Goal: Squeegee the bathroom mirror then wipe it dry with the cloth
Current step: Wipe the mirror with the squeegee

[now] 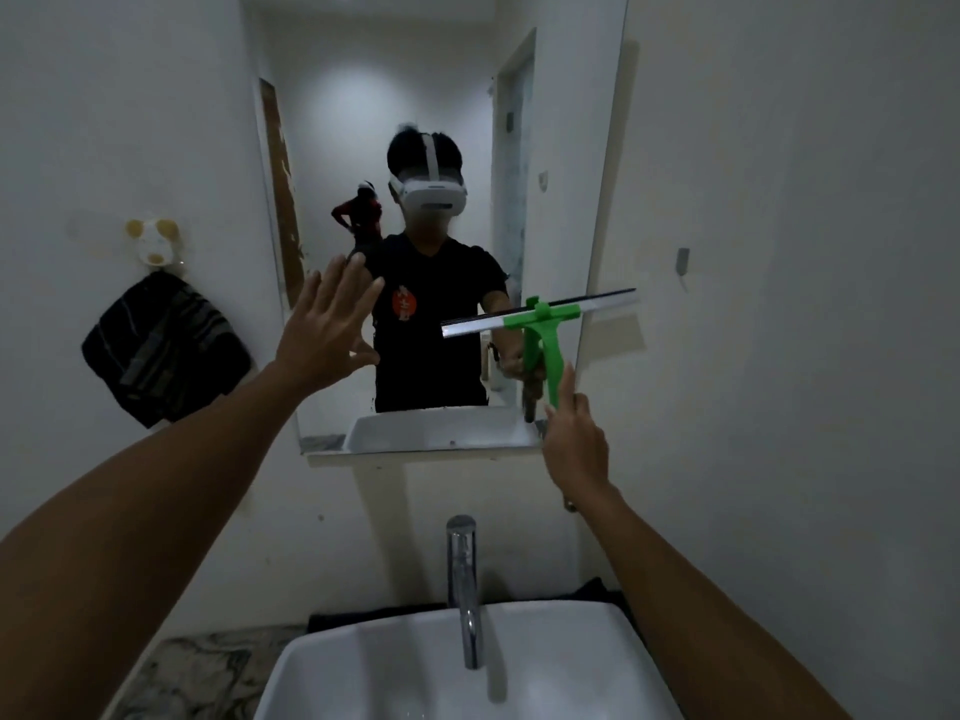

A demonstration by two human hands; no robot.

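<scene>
Hanging over the sink [322, 667], wall mirror [363, 122], left hand [332, 324] released and spread, right hand [574, 439] grip grasping green squeegee [545, 324], dark cloth [161, 350] hooked left.

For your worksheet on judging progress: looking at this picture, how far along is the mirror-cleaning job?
Done: nothing can be confirmed; the wall-mounted rectangular bathroom mirror shows no clear streaks or wiped bands. In hand: the right hand holds the green-handled squeegee with its blade up at the glass, and the open left hand is raised in front of it. Left: the squeegee passes, then drying; the dark striped cloth hangs unused on the wall.

Right hand [574, 444] grips green squeegee [540, 324] at mirror [363, 122]; left hand [327, 324] spread; dark cloth [161, 350] hangs left.
</scene>
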